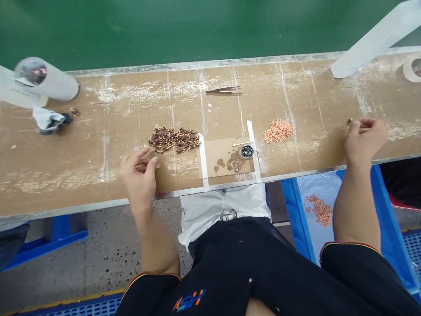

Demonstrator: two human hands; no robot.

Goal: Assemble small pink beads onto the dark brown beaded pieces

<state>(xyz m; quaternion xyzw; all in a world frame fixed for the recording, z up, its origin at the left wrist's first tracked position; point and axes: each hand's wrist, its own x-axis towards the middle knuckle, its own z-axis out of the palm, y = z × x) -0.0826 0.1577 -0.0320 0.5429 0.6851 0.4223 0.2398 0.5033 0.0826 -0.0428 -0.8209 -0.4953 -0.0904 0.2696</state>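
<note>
My left hand (140, 173) rests at the near edge of the table, loosely curled, with a gap between thumb and forefinger and nothing visible in it. Just beyond its fingertips lies a heap of small brown-and-gold pieces (174, 139). Far to the right, my right hand (366, 137) has its fingers pinched together at a tiny dark-gold piece (350, 121). Between the hands, a small round pot with black contents (247, 151) sits on a stained cardboard sheet (210, 153), a thin cotton swab (242, 143) beside it. A pile of small orange-pink pieces (278, 131) lies right of the sheet.
Metal tweezers (223, 90) lie farther back. White rolls (62, 81) and a crumpled white cloth (49, 118) are at the left. A long white roll (371, 41) and a tape roll (412, 69) are at the right. Below the table, a blue bin (292, 210) holds more orange pieces.
</note>
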